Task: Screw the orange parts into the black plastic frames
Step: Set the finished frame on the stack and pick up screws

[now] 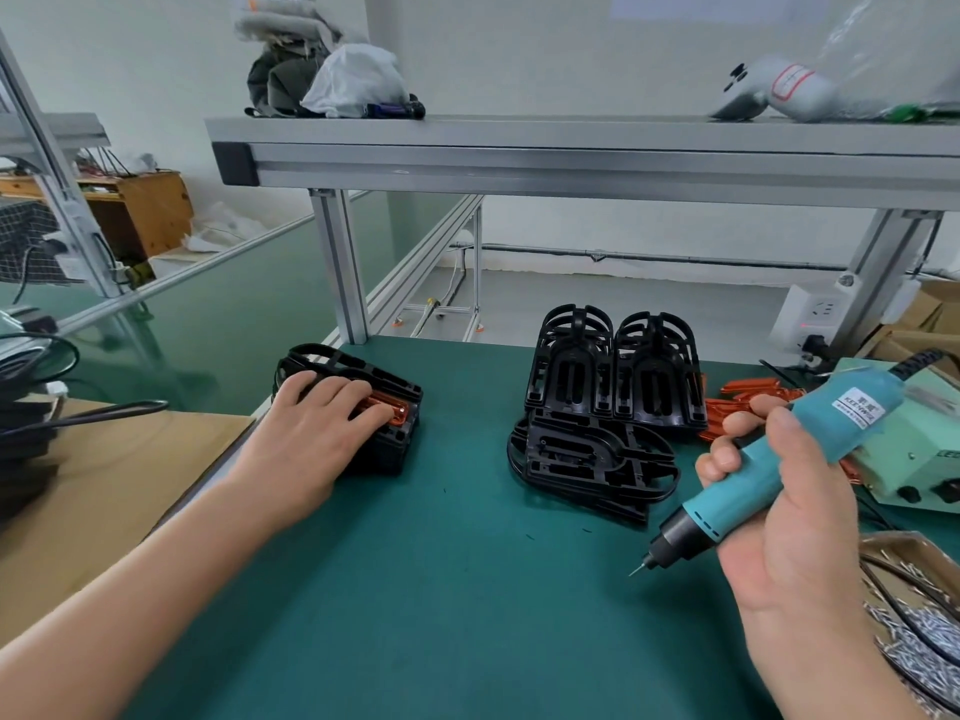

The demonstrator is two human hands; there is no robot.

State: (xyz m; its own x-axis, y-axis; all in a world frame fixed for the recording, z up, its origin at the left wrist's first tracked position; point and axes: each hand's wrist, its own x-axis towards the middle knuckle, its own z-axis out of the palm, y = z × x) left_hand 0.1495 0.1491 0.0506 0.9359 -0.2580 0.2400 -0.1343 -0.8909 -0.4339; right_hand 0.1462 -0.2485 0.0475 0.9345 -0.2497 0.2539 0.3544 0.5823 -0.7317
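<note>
Nearest, at the right edge, a box of loose screws (914,631) is kept within easy reach of the right hand (779,517), which is wrapped firmly round a teal electric screwdriver (769,459). The tool is held off the green tabletop (441,589) with its bit angled down and left, apparently so that it stays ready while the work is handled. Further left, the left hand (317,428) is laid with fairly straight fingers over a black frame (387,454) with an orange part (387,410) seated in it, pressing rather than gripping, probably to steady the piece; whether screws are already driven cannot be made out. Behind the tool, a stack of black frames (613,376) is set by, and just beside it loose orange parts (753,394) are heaped, seemingly as stock. Beyond, bags are stored on a shelf (571,132).
</note>
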